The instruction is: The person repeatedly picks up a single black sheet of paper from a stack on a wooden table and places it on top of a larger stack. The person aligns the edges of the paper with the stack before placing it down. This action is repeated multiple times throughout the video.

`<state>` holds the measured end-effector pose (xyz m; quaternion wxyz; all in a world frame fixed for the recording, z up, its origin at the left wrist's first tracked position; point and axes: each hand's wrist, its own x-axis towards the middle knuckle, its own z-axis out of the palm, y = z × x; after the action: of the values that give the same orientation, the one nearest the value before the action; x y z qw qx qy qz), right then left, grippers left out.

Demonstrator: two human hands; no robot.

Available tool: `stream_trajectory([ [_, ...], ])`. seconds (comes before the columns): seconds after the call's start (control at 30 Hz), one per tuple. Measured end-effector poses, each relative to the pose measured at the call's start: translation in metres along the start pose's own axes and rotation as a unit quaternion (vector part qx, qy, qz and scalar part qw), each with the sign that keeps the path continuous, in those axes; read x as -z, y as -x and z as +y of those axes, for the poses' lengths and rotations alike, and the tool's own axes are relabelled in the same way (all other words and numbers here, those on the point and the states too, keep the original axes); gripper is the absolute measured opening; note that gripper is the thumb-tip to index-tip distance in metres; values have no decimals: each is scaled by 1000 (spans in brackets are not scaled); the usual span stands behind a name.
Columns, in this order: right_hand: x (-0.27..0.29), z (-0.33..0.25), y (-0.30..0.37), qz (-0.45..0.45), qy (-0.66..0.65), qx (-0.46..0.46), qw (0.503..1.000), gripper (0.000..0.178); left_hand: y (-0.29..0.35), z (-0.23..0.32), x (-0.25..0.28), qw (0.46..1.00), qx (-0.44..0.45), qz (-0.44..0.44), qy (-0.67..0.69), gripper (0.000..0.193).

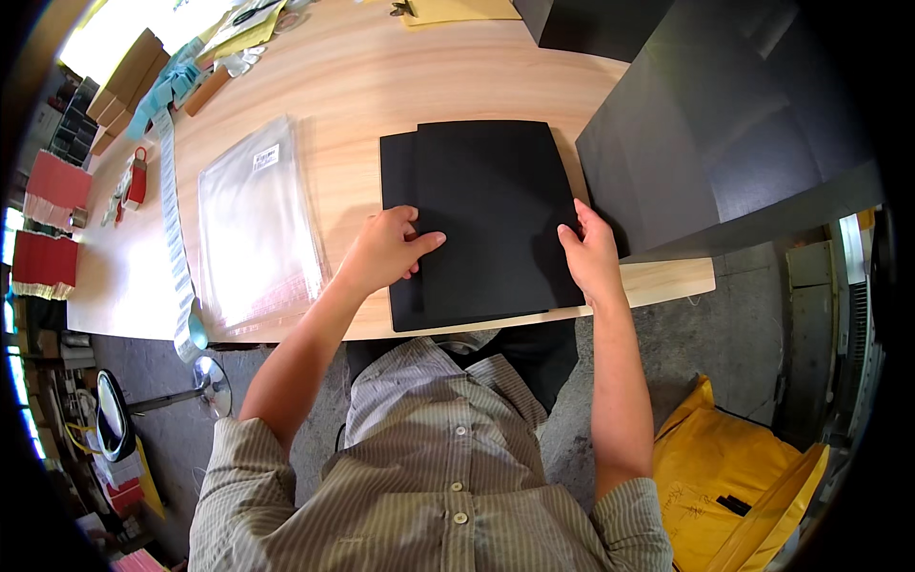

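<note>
Two flat black cardboard pieces lie overlapped in front of me, the upper black cardboard piece (491,210) covering most of the lower black cardboard piece (398,176). The lower one shows as a strip along the left side. My left hand (391,246) is closed at the left, its thumb over the upper piece's left edge and its fingers curled, partly hidden. On the right edge, my right hand (591,253) pinches the upper piece, thumb on top and fingers along its side. Both pieces rest on the wooden table near its front edge.
A stack of clear plastic sleeves (257,229) lies to the left, beside a pale blue ribbon (172,210). Large black boxes (705,143) stand close on the right. Red-handled scissors (136,181) lie far left. A yellow sack (724,477) is on the floor at right.
</note>
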<state>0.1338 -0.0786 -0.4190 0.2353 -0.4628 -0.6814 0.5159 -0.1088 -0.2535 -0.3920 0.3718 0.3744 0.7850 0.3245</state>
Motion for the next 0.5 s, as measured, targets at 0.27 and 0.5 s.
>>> stream_trajectory([
  [0.27, 1, -1, 4, 5, -19, -12, 1000, 54, 15, 6, -14, 997, -17, 70, -7, 64],
  [0.5, 1, 18, 2, 23, 109, 37, 993, 52, 16, -5, -27, 996, -28, 80, -27, 65],
])
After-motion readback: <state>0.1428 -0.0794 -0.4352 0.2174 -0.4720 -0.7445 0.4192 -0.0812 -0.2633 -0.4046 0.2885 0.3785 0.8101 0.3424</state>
